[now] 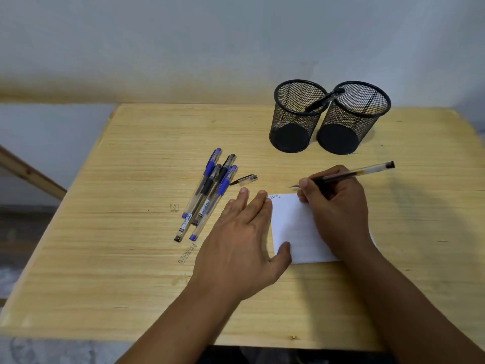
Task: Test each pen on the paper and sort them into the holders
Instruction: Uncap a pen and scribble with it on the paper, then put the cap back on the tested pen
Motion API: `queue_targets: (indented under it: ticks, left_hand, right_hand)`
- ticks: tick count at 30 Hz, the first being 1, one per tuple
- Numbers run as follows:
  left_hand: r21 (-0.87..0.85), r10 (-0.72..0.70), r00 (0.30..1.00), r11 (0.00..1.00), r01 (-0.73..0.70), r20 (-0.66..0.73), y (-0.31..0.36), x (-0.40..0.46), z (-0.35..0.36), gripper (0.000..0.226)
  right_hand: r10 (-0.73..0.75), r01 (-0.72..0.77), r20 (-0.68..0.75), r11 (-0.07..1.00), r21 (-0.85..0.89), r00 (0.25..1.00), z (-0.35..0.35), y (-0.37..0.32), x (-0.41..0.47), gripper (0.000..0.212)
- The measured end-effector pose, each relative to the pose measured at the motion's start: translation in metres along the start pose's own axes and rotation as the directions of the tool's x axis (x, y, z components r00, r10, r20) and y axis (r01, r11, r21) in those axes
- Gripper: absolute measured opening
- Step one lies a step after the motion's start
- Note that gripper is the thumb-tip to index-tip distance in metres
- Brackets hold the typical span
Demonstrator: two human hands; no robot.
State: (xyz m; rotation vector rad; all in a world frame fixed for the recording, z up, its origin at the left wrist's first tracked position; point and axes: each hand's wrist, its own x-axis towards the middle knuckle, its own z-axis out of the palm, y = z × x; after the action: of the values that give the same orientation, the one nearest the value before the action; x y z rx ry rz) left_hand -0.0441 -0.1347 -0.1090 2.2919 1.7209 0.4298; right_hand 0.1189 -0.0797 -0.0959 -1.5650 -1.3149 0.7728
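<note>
My right hand grips an uncapped black pen, its tip hovering just past the top edge of the white paper. A short scribble marks the paper's top left corner. My left hand lies flat with fingers spread, thumb pressing the paper's left edge. Several capped pens, blue and black, lie bunched to the left. A loose black cap rests beside them. Two black mesh holders stand at the back: the left holder has a black pen leaning in it, the right holder shows a dark rod inside.
The wooden table has small scribbled markings left of my left hand. A pale wall stands right behind the holders. A wooden beam slants beyond the table's left edge.
</note>
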Motion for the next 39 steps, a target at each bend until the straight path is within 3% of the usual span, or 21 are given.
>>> queue_targets:
  ticks: [5,10,12,14,18,23,28,31,34,36,39]
  left_hand:
    - [0.003,-0.014,1.0,1.0,0.014,-0.001,0.0,0.001,0.0,0.081]
    - [-0.077,-0.018,1.0,0.997,0.018,0.005,0.003,-0.002,-0.007,0.075]
    - [-0.184,-0.07,0.997,0.981,0.067,-0.015,0.006,0.0,-0.014,0.054]
    - [-0.238,-0.097,0.989,0.969,0.069,-0.109,0.006,0.007,-0.02,0.019]
    - [-0.062,-0.103,0.97,0.994,0.092,-0.22,-0.009,0.036,-0.025,0.011]
    - [0.194,-0.141,0.977,0.966,0.171,-0.158,-0.022,0.06,-0.026,0.019]
    - [0.326,-0.082,0.986,0.937,0.126,-0.145,-0.018,0.063,-0.035,0.029]
    - [0.217,-0.092,0.982,0.968,0.128,-0.167,-0.012,0.061,-0.042,0.025]
    - [-0.155,-0.13,0.963,0.983,0.095,-0.235,0.0,0.054,-0.046,0.028]
    - [-0.41,-0.18,0.957,0.909,0.073,-0.228,0.013,0.047,-0.05,0.032]
    - [-0.62,-0.263,0.946,0.779,0.093,-0.189,0.033,0.038,-0.057,0.03]
  right_hand:
    - [0.076,-0.083,0.057,0.989,0.125,0.995,-0.01,-0.002,0.007,0.012]
    - [0.016,-0.015,0.032,1.0,-0.013,0.999,-0.022,-0.008,-0.005,0.007]
    - [0.011,-0.011,0.023,1.0,0.001,1.0,-0.028,-0.009,-0.011,0.01]
    - [0.011,-0.012,0.02,1.0,0.024,1.0,-0.035,-0.009,-0.018,0.016]
    - [0.037,-0.041,0.034,0.992,0.116,0.999,-0.051,-0.01,-0.029,0.011]
    - [0.043,-0.056,0.064,0.975,0.217,0.997,-0.067,-0.009,-0.043,0.01]
    - [0.012,-0.041,0.098,0.952,0.304,0.995,-0.079,-0.004,-0.053,0.009]
    - [0.023,-0.062,0.101,0.915,0.398,0.995,-0.08,-0.005,-0.054,0.01]
    - [0.007,-0.056,0.107,0.887,0.458,0.994,-0.081,-0.011,-0.054,0.014]
    - [-0.01,-0.047,0.114,0.871,0.489,0.993,-0.081,-0.016,-0.053,0.018]
    - [-0.045,-0.02,0.114,0.858,0.513,0.993,-0.082,-0.026,-0.052,0.019]
